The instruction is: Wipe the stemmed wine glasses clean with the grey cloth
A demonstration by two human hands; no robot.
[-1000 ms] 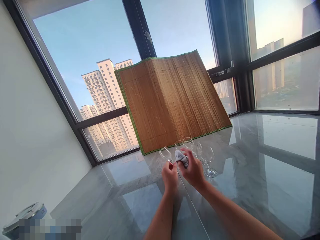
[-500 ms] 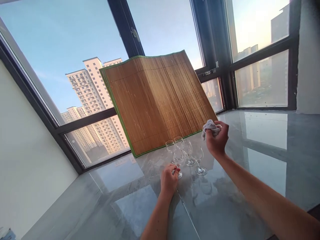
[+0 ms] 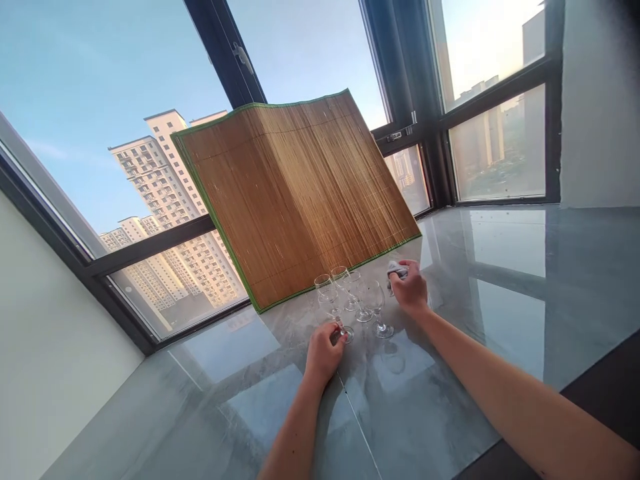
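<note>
Several clear stemmed glasses stand upright and close together on the glossy grey stone surface. My left hand (image 3: 324,351) is closed at the low stem and foot of the front left glass (image 3: 332,307); the fingers partly hide its stem. To the right stands another stemmed glass (image 3: 373,297), with its round foot on the surface. My right hand (image 3: 411,291) is closed around a crumpled pale cloth (image 3: 397,268), a little to the right of the glasses and apart from them.
A brown bamboo mat (image 3: 300,193) with green edging leans against the windows behind the glasses. The grey stone surface (image 3: 240,427) reflects the window light. Dark window frames (image 3: 425,140) meet at the corner, and a white wall (image 3: 50,320) borders the left.
My right hand has come lower, bringing the cloth nearer the surface. My left hand stays at the front left glass. The camera view has shifted slightly, moving the scene left.
</note>
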